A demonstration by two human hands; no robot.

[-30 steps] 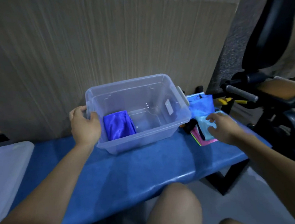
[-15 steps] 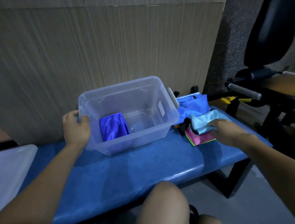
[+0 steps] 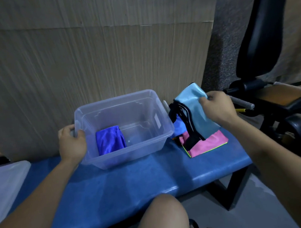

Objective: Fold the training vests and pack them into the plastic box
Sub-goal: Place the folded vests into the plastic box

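A clear plastic box (image 3: 148,141) stands on the blue padded bench (image 3: 115,186). A folded royal-blue vest (image 3: 110,140) lies in its left half. My left hand (image 3: 72,143) grips the box's left rim. My right hand (image 3: 216,106) pinches the top edge of a folded light-blue vest (image 3: 194,110) with black trim, lifted upright just right of the box. Below it on the bench lies a pink vest (image 3: 208,144) with a yellow-green edge, and a mid-blue vest (image 3: 178,127) shows between the box and the lifted one.
A white box lid (image 3: 5,182) lies at the bench's left end. Black exercise equipment (image 3: 267,50) with a grey handle (image 3: 242,103) stands close on the right. A wood-grain wall panel (image 3: 88,64) rises behind the bench. My knees (image 3: 163,219) are below the front edge.
My right hand has raised the light-blue vest off the pile, up and toward the box. My left hand has stayed on the box rim.
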